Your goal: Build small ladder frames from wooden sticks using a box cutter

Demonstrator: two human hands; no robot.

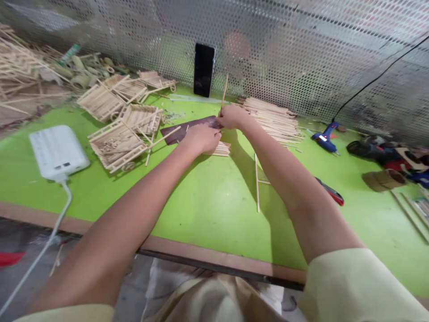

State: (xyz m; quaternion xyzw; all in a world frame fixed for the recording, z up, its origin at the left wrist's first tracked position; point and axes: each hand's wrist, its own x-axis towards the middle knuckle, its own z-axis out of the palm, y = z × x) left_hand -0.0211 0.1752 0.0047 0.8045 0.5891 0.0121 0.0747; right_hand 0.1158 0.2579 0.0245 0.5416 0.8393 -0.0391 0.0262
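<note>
My right hand (232,117) is closed around a thin bamboo stick (224,93) that stands nearly upright, its lower end on a dark brown sheet (187,128). My left hand (201,137) has its fingers curled, pressing down on a small row of sticks (221,149) at the sheet's near edge. Both hands meet over the green table (208,197). Behind my right hand lies a large pile of bamboo sticks (273,118).
Small bamboo carts (117,136) stand to the left, a white power bank (57,151) with a cable beside them. A black phone (203,69) leans on the perforated metal wall. A blue glue gun (324,138), red-handled cutters (330,191) and tape roll (384,180) lie right.
</note>
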